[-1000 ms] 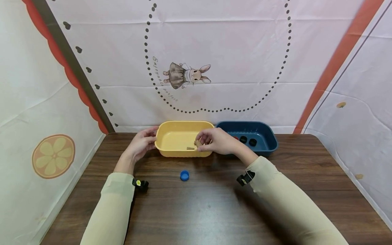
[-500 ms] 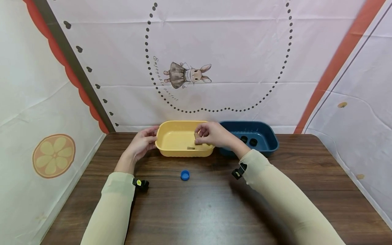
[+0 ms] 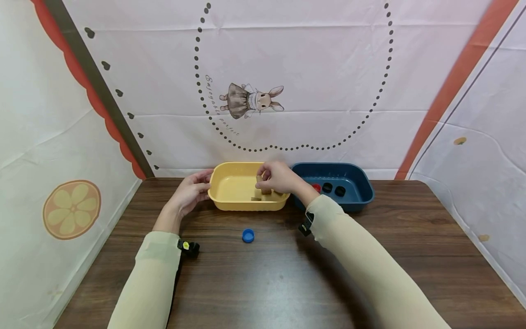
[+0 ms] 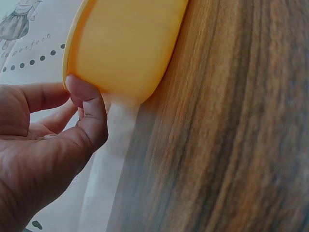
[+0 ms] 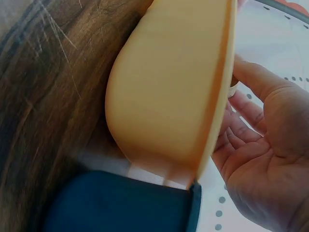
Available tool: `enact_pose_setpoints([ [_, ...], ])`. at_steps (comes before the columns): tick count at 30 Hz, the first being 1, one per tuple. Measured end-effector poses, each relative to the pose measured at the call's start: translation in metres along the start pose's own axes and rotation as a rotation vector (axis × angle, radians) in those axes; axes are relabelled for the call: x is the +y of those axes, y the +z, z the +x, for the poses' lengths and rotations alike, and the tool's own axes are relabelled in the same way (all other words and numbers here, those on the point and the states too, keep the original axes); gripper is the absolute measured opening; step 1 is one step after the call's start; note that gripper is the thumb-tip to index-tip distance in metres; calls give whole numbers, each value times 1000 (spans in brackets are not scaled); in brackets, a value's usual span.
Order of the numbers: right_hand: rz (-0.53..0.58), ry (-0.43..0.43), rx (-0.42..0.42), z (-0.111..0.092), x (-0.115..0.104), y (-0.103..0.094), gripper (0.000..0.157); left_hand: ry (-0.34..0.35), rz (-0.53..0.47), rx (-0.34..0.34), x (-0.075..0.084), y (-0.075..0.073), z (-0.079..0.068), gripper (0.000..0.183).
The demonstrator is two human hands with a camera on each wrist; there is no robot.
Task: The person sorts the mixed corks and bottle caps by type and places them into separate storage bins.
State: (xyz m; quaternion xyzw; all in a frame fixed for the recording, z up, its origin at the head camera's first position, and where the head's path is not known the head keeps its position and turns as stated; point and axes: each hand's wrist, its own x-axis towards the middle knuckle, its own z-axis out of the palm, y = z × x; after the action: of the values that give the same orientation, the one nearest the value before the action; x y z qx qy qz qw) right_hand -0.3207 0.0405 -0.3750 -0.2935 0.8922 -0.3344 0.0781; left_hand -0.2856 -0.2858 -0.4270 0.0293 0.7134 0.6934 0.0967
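My left hand (image 3: 191, 191) grips the left end of a yellow plastic basin (image 3: 236, 206), its thumb and fingers pinching the rim in the left wrist view. Over the right part of the basin, my right hand (image 3: 280, 177) pinches a small tan cork-like piece (image 3: 259, 178), partly covered by the fingers. In the right wrist view, the basin's wall (image 5: 164, 87) hides the fingertips and most of the piece. Beneath the hand lies a brown piece (image 3: 266, 191). Another small brown piece (image 3: 255, 198) lies near the front wall inside.
A dark blue basin (image 3: 358, 205) stands against the yellow one's right end, holding a red cap (image 3: 316, 187) and black caps (image 3: 339, 191). One blue bottle cap (image 3: 248, 236) lies on the wooden table (image 3: 255, 288) in front. A printed cloth (image 3: 328, 91) hangs behind.
My right hand has moved left over the yellow basin, with its grip on the tan piece. The red cap in the blue basin shows again. My left hand has stayed at the rim.
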Motion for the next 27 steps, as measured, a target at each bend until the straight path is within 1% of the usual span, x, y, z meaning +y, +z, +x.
enact_pose_setpoints([
  [7,-48,37,-9,11,3,9,30,6,-2,2,-1,-1,0,58],
  [16,-74,67,-11,16,7,12,29,2,-13,3,0,1,1,59],
  [19,-74,72,-20,17,7,13,31,3,-6,1,0,1,0,59],
  [23,-76,74,-25,17,6,13,40,3,-8,1,0,0,0,59],
  [27,-88,60,-19,15,7,11,43,5,-12,1,0,0,0,59],
])
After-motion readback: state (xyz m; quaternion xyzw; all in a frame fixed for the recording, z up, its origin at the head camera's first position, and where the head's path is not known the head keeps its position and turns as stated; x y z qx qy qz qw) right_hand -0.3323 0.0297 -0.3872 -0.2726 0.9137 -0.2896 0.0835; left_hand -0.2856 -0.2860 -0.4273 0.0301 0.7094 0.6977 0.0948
